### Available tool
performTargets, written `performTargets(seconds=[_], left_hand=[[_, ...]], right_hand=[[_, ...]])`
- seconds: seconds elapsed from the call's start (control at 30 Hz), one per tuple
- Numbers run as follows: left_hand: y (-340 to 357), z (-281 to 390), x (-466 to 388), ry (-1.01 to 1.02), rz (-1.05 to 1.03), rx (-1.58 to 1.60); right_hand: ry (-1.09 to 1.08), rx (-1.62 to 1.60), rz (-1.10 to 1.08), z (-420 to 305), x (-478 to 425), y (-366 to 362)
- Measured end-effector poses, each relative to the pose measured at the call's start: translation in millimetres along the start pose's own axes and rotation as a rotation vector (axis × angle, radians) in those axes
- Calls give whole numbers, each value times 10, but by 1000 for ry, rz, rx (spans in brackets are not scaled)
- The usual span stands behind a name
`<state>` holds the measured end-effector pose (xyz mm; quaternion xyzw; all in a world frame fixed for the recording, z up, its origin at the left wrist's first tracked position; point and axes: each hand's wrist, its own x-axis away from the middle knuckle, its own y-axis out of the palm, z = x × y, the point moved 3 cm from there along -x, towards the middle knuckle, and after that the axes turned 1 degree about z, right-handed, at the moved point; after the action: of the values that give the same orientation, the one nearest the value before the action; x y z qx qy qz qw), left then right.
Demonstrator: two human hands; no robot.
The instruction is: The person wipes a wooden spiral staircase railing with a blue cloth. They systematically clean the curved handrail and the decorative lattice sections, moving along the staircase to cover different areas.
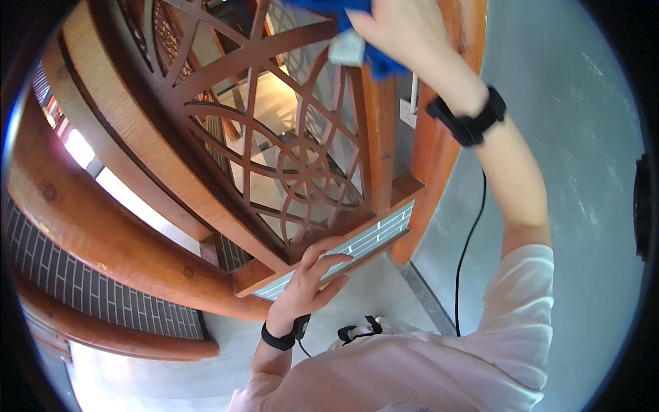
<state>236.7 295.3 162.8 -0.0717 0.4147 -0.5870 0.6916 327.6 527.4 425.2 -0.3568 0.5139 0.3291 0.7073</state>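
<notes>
My right hand (401,26), raised at the top of the view, grips a bunched blue cloth (383,64). Motion blurs both. A pale patch, perhaps a label, shows at the cloth's lower left. The cloth lies over the upper right part of a brown wooden lattice window (306,172), beside its upright post (380,144); whether it touches the wood I cannot tell. Lower down, my left hand (309,286) has its fingers apart and holds nothing. It overlaps the window's wooden sill (355,224), and contact with it is unclear.
Thick round wooden pillars (103,242) stand at the left. A grey wall (571,134) rises at the right, with a black cable (466,247) hanging before it. A wall socket (408,113) sits behind the post. Below the sill runs a grey brick-patterned panel (383,232).
</notes>
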Motion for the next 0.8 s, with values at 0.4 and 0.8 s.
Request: performTargets(seconds=[0.4, 0.8], left_hand=[[151, -298, 336, -108, 45, 14], [170, -153, 323, -114, 13, 50]], right_hand=[[114, 0, -277, -732, 1907, 826], [209, -336, -553, -770, 2757, 521]])
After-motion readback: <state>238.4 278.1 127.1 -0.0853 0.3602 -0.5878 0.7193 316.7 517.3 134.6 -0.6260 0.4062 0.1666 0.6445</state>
